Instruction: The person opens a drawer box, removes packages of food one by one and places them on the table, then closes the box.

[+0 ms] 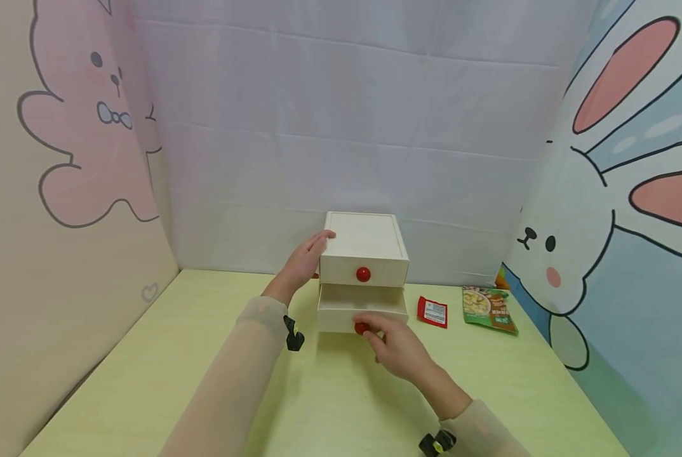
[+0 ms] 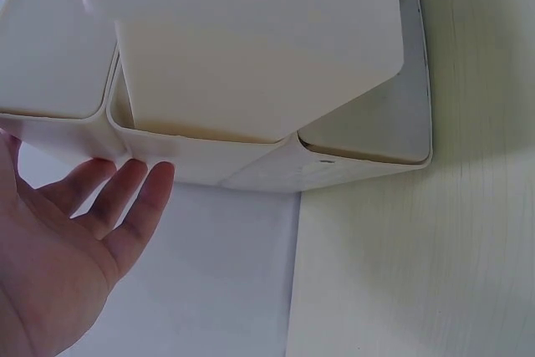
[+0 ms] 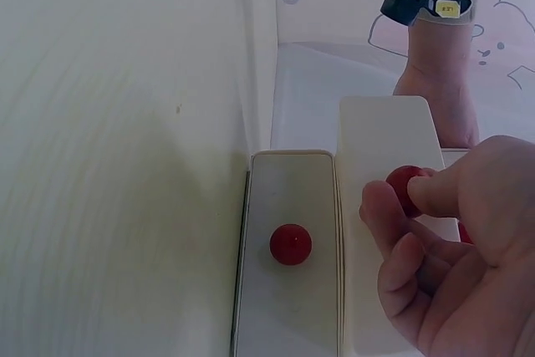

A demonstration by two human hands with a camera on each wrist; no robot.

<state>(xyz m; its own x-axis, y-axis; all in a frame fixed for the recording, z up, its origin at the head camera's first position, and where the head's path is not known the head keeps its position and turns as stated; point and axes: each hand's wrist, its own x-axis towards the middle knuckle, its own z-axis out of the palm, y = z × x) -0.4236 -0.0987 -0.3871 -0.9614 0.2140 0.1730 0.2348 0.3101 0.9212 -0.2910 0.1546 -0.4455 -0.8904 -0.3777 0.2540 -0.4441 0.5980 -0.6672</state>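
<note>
A small white drawer cabinet (image 1: 365, 235) with red knobs stands against the back curtain. Its middle drawer (image 1: 335, 319) is pulled out, and the part of its inside that shows in the head view is bare. My right hand (image 1: 399, 349) pinches that drawer's red knob (image 3: 403, 188) between thumb and fingers. Against the cabinet's left side rests my left hand (image 1: 302, 264), its fingertips (image 2: 155, 177) at the side wall. The top drawer (image 1: 335, 271) is closed, and so is the bottom drawer (image 3: 288, 307), which the head view hides behind the pulled-out one.
Right of the cabinet lie a small red packet (image 1: 432, 312) with a white label and a green food packet (image 1: 486, 309). The pale yellow table (image 1: 204, 355) is bounded by a white curtain (image 1: 347, 127) behind and printed panels at both sides.
</note>
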